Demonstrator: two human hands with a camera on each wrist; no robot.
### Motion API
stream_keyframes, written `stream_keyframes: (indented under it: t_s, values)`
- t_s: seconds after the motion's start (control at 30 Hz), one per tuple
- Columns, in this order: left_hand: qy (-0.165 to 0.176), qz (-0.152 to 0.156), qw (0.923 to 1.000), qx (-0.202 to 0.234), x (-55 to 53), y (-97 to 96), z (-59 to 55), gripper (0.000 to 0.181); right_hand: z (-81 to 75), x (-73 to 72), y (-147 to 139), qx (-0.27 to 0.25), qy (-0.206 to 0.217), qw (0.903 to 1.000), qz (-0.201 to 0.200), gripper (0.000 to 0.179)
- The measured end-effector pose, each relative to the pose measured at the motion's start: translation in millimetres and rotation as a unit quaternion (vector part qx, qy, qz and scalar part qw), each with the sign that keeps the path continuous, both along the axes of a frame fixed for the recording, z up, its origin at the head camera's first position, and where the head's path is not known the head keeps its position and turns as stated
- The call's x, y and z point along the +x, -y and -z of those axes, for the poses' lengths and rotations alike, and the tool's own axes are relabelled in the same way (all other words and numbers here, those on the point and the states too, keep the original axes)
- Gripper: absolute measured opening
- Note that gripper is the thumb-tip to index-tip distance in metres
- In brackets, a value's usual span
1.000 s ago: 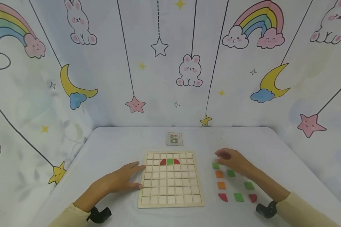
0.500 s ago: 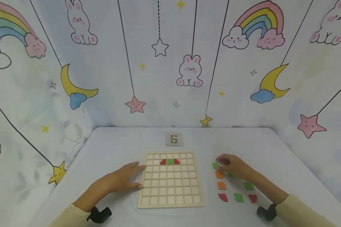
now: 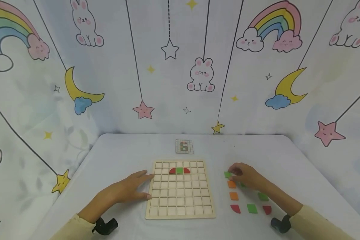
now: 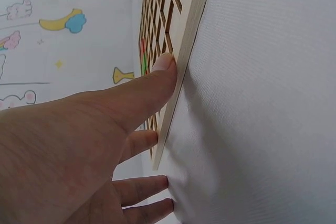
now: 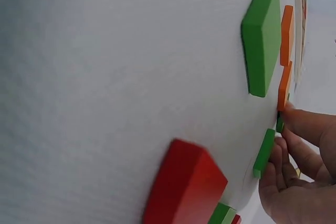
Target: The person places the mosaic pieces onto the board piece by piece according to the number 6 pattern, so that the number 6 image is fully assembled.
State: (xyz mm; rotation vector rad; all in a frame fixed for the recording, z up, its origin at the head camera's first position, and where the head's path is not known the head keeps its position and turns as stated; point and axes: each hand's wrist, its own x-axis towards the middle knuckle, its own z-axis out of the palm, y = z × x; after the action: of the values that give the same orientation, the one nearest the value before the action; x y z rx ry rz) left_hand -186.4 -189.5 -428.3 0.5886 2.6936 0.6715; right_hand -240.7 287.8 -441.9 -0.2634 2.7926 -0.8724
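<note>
A wooden grid board point(image 3: 180, 219) lies on the table, holding a green square between two red quarter-round tiles point(image 3: 187, 170) in an upper row. My left hand point(image 3: 129, 188) lies at its left edge with fingers spread. In the left wrist view, the thumb point(image 4: 165, 64) touches the board's rim and one finger reaches the edge farther along. Right of the board, my right hand point(image 3: 246, 176) pinches a green square tile point(image 3: 227, 174) between thumb and index finger, still at its place in the column. The right wrist view shows this tile point(image 5: 280, 122) partly hidden by the fingertips.
Below the pinched tile lie two orange squares point(image 3: 234, 196) and a red quarter-round point(image 3: 235, 209). More green squares point(image 3: 252, 208) and a red piece point(image 3: 267, 209) lie under and near the right forearm. A card point(image 3: 184, 146) with a gridded figure 6 lies behind the board.
My right hand has come down and slightly toward me onto the green square tile, then stayed there. The left hand has not moved.
</note>
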Motion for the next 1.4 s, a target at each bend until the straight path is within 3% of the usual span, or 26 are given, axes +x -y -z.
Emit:
stream_keyframes:
  t_s: [0.33, 0.8, 1.1, 1.4]
  values:
    - [-0.003, 0.006, 0.9999, -0.011, -3.2, 0.6, 1.1, 0.080, -3.7, 0.2, 4, 0.025, -0.012, 0.9995, -0.012, 0.026]
    - [-0.008, 0.002, 0.9999, -0.012, -3.4, 1.4, 3.7, 0.081, 3.1, -9.5, 13, -0.006, -0.030, 0.9991, -0.029, 0.025]
    - [0.002, -0.005, 0.9999, -0.011, -2.9, 0.6, 3.1, 0.081, -2.5, -16.4, 54, -0.031, -0.057, 0.9971, -0.040, 0.019]
    - [0.002, -0.009, 0.9998, -0.019, -4.4, -0.1, 4.8, 0.082, -10.5, -13.3, 111, -0.038, -0.043, 0.9973, -0.046, 0.019]
